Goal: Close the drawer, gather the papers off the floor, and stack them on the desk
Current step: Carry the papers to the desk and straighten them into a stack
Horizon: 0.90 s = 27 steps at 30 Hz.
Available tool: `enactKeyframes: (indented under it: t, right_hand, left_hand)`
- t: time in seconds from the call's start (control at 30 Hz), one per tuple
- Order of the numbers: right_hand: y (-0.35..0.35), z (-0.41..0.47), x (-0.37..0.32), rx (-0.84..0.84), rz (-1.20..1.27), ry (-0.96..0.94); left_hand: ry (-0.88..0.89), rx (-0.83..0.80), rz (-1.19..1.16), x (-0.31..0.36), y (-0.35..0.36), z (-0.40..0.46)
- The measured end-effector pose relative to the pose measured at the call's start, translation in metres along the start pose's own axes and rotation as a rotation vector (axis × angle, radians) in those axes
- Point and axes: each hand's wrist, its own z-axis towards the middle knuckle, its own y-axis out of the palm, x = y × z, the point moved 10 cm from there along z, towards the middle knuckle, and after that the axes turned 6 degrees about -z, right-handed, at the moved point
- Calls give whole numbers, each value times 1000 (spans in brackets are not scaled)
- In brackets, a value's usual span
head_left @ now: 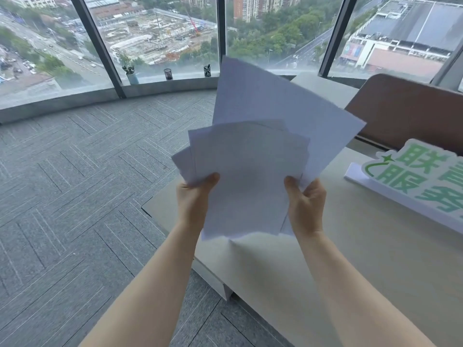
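Note:
Several white papers (pixel 253 156) are fanned out unevenly and held upright in the air above the beige desk (pixel 363 259). My left hand (pixel 194 194) grips their lower left edge, thumb on the front sheet. My right hand (pixel 307 204) grips the lower right edge the same way. One large sheet sticks up behind the others, tilted to the right. The bottom edges of the papers hang just above the desk top. A drawer front (pixel 213 279) under the desk's left edge looks flush with the desk. No paper shows on the visible carpet.
A white and green sign (pixel 413 181) lies on the desk at the right. A brown chair back (pixel 411 111) stands behind it. Grey carpet (pixel 75 184) covers the floor to the left. Small pots (pixel 168 74) stand on the window ledge.

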Motion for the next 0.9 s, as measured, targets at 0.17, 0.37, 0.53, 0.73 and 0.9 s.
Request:
enactKeyframes:
  t: [0.17, 0.37, 0.53, 0.73, 0.9]
  right_hand:
    - [-6, 8, -9, -50, 52, -34]
    - [-9, 10, -5, -50, 61, -1]
    - [-11, 13, -8, -119, 81, -10]
    - [-19, 14, -14, -109, 107, -41]
    - [-27, 22, -45, -9, -111, -138]
  left_hand:
    - [38, -76, 57, 0, 11, 7]
    - [-58, -104, 26, -26, 24, 1]
    - [-99, -176, 45, -40, 28, -6]
    - [-37, -217, 34, -33, 36, -1]
    - [-103, -182, 114, -40, 31, 2]
